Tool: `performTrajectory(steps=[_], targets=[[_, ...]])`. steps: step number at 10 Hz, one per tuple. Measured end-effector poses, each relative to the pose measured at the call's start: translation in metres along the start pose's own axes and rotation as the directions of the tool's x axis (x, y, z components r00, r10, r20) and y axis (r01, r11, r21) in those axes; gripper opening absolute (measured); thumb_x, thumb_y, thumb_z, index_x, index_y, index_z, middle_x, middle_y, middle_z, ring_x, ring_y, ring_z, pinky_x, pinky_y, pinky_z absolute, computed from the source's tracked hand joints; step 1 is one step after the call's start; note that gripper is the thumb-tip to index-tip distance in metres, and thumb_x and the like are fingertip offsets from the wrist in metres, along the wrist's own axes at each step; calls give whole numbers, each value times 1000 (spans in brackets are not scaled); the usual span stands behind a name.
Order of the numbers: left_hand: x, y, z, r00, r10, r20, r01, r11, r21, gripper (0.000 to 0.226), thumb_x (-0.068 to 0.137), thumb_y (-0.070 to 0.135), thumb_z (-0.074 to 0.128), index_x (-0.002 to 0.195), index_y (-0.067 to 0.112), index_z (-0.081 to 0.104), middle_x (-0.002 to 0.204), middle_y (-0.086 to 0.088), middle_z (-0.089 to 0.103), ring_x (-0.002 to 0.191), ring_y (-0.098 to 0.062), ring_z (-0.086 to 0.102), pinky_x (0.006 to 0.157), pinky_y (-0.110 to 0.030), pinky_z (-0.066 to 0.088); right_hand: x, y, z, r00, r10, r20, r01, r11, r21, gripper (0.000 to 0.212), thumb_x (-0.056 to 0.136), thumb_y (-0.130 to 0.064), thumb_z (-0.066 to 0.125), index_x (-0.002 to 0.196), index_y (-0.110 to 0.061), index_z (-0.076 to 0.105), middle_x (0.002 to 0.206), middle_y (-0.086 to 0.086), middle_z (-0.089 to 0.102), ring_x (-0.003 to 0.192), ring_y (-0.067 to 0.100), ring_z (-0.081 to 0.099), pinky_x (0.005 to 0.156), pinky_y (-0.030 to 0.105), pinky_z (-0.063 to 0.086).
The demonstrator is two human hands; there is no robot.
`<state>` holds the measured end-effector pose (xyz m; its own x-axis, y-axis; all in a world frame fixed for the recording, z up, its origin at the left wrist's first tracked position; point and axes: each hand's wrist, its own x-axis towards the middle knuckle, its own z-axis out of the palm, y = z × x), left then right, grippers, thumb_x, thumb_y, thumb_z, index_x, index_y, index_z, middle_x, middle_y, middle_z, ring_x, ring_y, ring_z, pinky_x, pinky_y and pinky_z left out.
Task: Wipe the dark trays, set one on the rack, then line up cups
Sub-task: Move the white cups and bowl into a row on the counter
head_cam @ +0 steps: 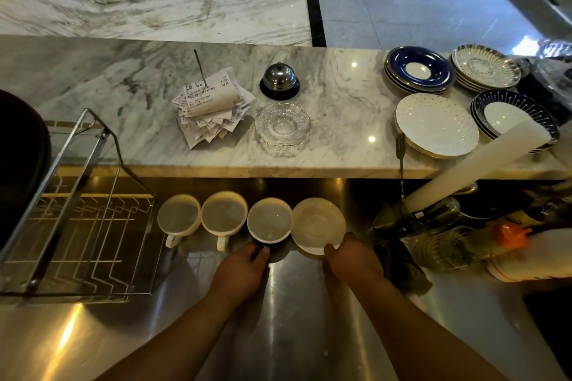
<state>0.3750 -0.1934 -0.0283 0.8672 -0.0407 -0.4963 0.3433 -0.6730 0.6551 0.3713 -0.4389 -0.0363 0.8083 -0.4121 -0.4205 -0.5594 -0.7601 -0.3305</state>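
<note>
A person's left hand (244, 263) grips the near side of a dark cup (270, 223) with a pale inside, thumb and fingers closed around its handle side, on a steel table (278, 318). The right hand (346, 260) pinches the near rim of a white saucer (318, 224), thumb on top, the saucer touching the dark cup.

To the left of the left hand, two white cups (179, 216) (224, 213) stand in a row, touching each other and the dark cup, handles pointing toward the person. Farther left sits a wire rack (77, 226), with a dark tray (21, 164) leaning at its far left end.

Beyond both hands runs a raised marble ledge (340, 96) carrying a spike of receipts (212, 108), a service bell (280, 80), stacked glass saucers (282, 128) and several stacks of plates (436, 124).

Right of the right hand, a crumpled dark cloth (405, 272) lies just beside the wrist, with a white roll (473, 161) and clutter of glassware (445, 247) behind it.
</note>
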Motion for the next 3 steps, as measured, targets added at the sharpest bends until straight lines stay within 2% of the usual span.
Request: performTrajectory(steps=[1, 2, 3], targets=[[-5, 2, -6, 998, 49, 39, -53, 992, 116, 31, 97, 51, 52, 124, 38, 60, 111, 6, 73, 101, -19, 68, 78, -34, 50, -2, -1, -6, 999, -49, 6, 50, 996, -76, 42, 93, -53, 55, 114, -18, 60, 106, 4, 70, 92, 23, 66, 69, 30, 42], [-21, 8, -16, 994, 61, 94, -83, 965, 248, 52, 94, 51, 55, 141, 31, 46, 115, 2, 72, 99, -18, 68, 78, -33, 52, -12, -3, -19, 997, -70, 38, 76, 983, -169, 31, 95, -53, 51, 102, -24, 63, 97, -1, 69, 82, 15, 61, 67, 30, 43], [-31, 7, -20, 992, 37, 123, -72, 952, 298, 61, 94, 53, 55, 147, 26, 42, 128, -1, 69, 110, -20, 67, 88, -35, 55, -21, -2, -20, 983, -153, 98, 173, 953, -248, 23, 95, -45, 55, 92, -25, 65, 90, -3, 70, 82, 15, 66, 66, 29, 44]])
